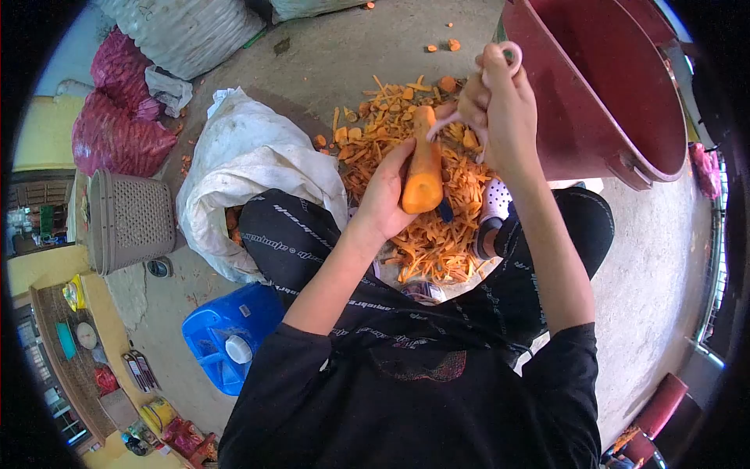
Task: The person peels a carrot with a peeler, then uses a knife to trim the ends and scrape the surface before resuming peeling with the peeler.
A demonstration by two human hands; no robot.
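Note:
My left hand (384, 191) is closed around the thick end of a large carrot (423, 176), which points away from me. The carrot's surface is smooth and bright orange. My right hand (504, 105) grips a pale pink peeler (448, 120), whose ring end sticks out above my fist. The peeler's head is at the carrot's far part; whether its blade touches cannot be made out. Under both hands, a heap of carrot peelings (445, 234) with cut carrot pieces lies on the concrete floor between my feet.
A white sack (266, 148) with carrots in its mouth stands at my left knee. A large maroon tub (582, 102) is at the right. Left of me are a blue jerrycan (234, 336), a grey basket (137, 223) and red mesh sacks (121, 137). A big white sack (183, 31) lies behind.

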